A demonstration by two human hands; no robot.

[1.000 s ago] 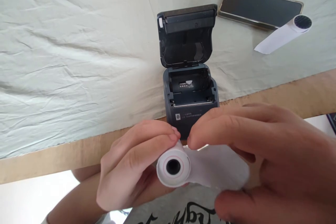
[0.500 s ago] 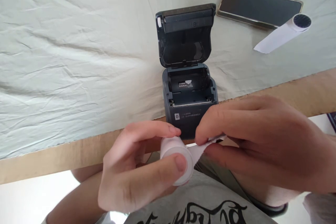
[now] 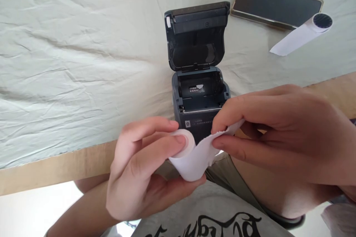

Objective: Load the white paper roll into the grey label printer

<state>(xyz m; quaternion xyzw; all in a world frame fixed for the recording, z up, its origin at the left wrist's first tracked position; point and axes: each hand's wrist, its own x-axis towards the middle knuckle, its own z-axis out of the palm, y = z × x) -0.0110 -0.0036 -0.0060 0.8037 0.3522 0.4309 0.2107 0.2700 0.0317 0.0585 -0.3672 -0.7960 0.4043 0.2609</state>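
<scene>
My left hand [image 3: 141, 166] is closed around a small white paper roll [image 3: 189, 164], thumb on its near end. From the roll a short strip with a ragged edge runs to the right. Its free end is pinched between the thumb and fingers of my right hand [image 3: 278, 129]. Just beyond both hands stands a dark label printer [image 3: 198, 103], its lid [image 3: 197, 37] raised. The paper bay inside shows a small printed sticker and no roll. My hands hide part of the printer's front.
At the far right a phone [image 3: 278, 5] lies on the pale, wrinkled cloth [image 3: 83, 63]. Another white roll [image 3: 303, 37], with a dark end and a loose flap, lies against the phone's near edge. The wooden table edge [image 3: 55, 166] runs close to my lap.
The paper roll has tipped and risen slightly in my left hand. My right hand has moved up, drawing out more of the strip. The printer stays put.
</scene>
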